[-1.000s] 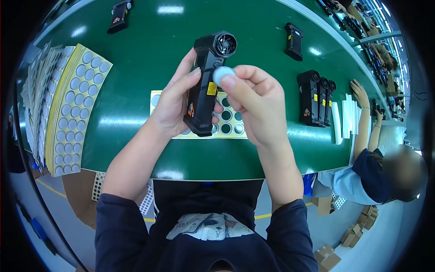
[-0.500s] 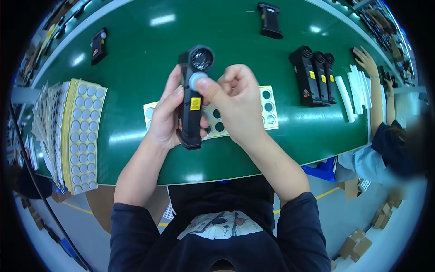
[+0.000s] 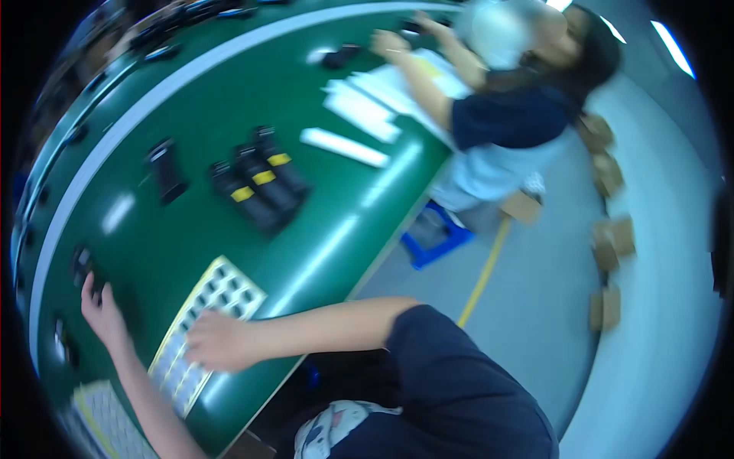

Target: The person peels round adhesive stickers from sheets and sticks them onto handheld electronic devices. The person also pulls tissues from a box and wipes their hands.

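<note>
My left hand is stretched out over the far left of the green table, fingers apart. Just beyond its fingertips is a black flashlight-like device, blurred; contact is hard to judge. My right hand rests on a sheet of round stickers, its fingers curled downward. Whatever lies under those fingertips is hidden. The sheet shows dark round gaps at its upper end and pale discs at its lower end.
Three black devices with yellow labels lie together, and another black device is beside them. White strips lie near a co-worker's arm. More sticker sheets sit lower left. A blue stool stands past the table edge.
The view has swung right and tilted. The black device has left my left hand's grasp, and that hand has reached outward. My right hand has moved from the device onto the sticker sheet.
</note>
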A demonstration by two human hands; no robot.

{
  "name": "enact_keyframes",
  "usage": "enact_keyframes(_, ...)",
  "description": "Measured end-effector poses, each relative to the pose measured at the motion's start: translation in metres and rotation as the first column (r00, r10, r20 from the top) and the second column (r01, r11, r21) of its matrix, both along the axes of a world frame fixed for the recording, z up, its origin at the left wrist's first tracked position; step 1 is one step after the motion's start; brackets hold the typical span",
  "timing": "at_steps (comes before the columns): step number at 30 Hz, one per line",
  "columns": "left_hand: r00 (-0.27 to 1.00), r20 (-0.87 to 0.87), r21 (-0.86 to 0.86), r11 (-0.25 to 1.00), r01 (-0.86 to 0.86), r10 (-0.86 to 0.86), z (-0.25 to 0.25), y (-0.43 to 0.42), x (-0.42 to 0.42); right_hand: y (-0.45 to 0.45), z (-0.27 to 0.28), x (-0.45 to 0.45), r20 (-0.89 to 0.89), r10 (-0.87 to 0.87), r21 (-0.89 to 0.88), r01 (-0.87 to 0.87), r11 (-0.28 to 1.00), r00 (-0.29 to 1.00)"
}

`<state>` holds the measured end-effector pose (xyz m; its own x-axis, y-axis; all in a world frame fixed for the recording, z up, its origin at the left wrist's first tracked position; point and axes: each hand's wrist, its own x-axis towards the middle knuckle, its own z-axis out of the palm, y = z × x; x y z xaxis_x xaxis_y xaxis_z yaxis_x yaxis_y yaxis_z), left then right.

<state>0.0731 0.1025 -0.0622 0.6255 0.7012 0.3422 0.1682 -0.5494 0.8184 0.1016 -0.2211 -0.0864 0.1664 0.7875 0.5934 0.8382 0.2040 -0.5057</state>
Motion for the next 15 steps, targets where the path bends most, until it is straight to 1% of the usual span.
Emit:
enact_keyframes(1,0.994,0.021,-0.035,0.993,0.109,-0.109,-0.002,-0.035,0.046,-0.011,0.006,0.007,0.024,-0.029,-0.066,0.030,0.997,0.999)
enact_keyframes(2,0.982,-0.100,0.071,0.983,0.170,-0.163,0.003,-0.076,0.073,-0.021,0.011,0.011,0.031,-0.025,-0.124,0.028,0.992,0.999)
enact_keyframes(3,0.961,-0.218,0.188,0.959,0.210,-0.168,0.006,-0.102,0.090,-0.025,0.005,0.014,0.037,-0.069,-0.139,0.073,0.988,0.997)
enact_keyframes(4,0.949,-0.224,0.231,0.934,0.273,-0.222,0.000,-0.114,0.117,-0.022,0.001,0.014,0.074,-0.080,-0.145,0.090,0.985,0.994)
enact_keyframes(5,0.954,-0.225,0.298,0.918,0.260,-0.197,-0.008,-0.114,0.144,-0.016,-0.003,0.011,0.109,-0.075,-0.148,0.091,0.985,0.991)
enact_keyframes(6,0.953,-0.239,0.358,0.895,0.265,-0.187,-0.009,-0.112,0.177,-0.013,0.001,0.012,0.097,-0.094,-0.154,0.108,0.982,0.991)
enact_keyframes(8,0.947,-0.322,0.394,0.911,0.123,0.011,-0.018,-0.125,0.231,-0.019,-0.002,0.017,0.172,-0.118,-0.124,0.140,0.982,0.978)
enact_keyframes(9,0.924,-0.380,0.348,0.932,0.102,0.041,-0.020,-0.131,0.248,-0.020,-0.005,0.017,0.130,-0.099,-0.137,0.117,0.984,0.987)
enact_keyframes(10,0.924,-0.381,0.354,0.925,0.136,0.010,-0.010,-0.146,0.254,-0.022,-0.005,0.015,0.128,-0.135,-0.131,0.151,0.980,0.983)
enact_keyframes(11,0.838,-0.544,0.354,0.916,0.188,0.039,0.002,-0.159,0.258,-0.025,-0.005,0.015,0.145,-0.152,-0.094,0.166,0.982,0.978)
enact_keyframes(12,0.724,-0.685,0.349,0.909,0.228,0.082,0.014,-0.173,0.259,-0.028,-0.005,0.015,0.165,-0.159,-0.058,0.171,0.984,0.973)
enact_keyframes(13,0.742,-0.666,0.358,0.907,0.223,0.080,0.020,-0.184,0.260,-0.026,-0.003,0.012,0.161,-0.176,-0.047,0.186,0.981,0.971)
enact_keyframes(14,0.750,-0.656,0.369,0.901,0.227,0.080,0.014,-0.173,0.269,-0.025,-0.004,0.014,0.152,-0.165,-0.070,0.177,0.982,0.975)
enact_keyframes(15,0.744,-0.668,0.347,0.885,0.311,0.000,-0.004,-0.145,0.287,-0.027,-0.006,0.016,0.150,-0.148,-0.100,0.163,0.981,0.978)
